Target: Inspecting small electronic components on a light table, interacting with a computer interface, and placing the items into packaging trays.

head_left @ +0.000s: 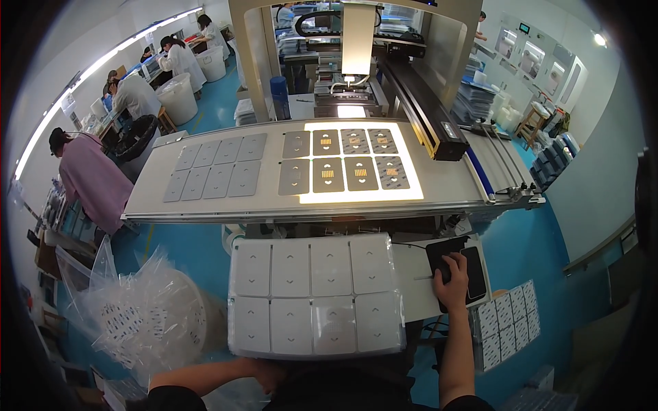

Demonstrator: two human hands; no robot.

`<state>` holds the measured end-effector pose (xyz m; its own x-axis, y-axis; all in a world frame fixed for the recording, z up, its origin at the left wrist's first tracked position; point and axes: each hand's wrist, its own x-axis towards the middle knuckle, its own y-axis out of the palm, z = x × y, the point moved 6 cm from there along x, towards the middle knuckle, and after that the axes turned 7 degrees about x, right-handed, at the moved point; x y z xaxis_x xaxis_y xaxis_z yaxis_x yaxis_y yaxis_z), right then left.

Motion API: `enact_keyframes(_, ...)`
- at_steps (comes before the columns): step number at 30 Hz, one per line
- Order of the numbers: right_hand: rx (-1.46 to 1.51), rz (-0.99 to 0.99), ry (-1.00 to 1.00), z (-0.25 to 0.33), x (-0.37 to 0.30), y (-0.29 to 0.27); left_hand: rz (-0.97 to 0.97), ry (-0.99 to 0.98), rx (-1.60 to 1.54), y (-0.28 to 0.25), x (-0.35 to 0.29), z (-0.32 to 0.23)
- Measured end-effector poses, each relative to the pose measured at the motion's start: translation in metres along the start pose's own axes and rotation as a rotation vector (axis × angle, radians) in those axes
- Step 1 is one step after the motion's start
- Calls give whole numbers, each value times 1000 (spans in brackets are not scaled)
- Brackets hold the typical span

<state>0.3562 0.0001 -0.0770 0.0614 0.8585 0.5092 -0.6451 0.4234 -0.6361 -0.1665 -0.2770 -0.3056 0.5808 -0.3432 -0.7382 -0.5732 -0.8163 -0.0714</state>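
Observation:
My right hand [453,282] rests over a black computer mouse [444,272] on a dark pad at the right of a small table, fingers curled round it. Close beside it lies a black phone-like slab [473,272]. My left hand [270,375] is low, just below the near edge of a stack of grey panel sheets [312,294] in clear film; its fingers are hidden. Beyond, a pale machine bed [226,207] carries one sheet of plain grey panels [218,166] and another sheet of panels [295,177], partly lit by a bright rectangle.
A black gantry rail [418,103] spans the bed's right part. At my left, crumpled clear film [147,322] overflows a white bin [205,312]. Patterned sheets [508,325] lie low on the right. Several people work along the left wall, one in a pink coat [96,175].

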Motion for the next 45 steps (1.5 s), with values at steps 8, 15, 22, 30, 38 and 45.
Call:
enact_keyframes(8,16,68,-10,0,0,4,-247,37,-20,-23,-26,-23)
enact_keyframes(15,11,7,2,-2,0,1,-104,31,140,-2,-2,-2)
enact_keyframes(22,11,7,-2,-1,0,0,-246,71,6,-8,-8,-3)
enact_keyframes(30,7,5,-12,0,1,1,-276,-49,-20,-11,-16,-3)
enact_keyframes(38,51,73,34,0,0,5,-261,137,29,-13,-8,-8)
enact_keyframes(45,37,9,29,2,1,0,-350,93,196,-24,-23,-23)
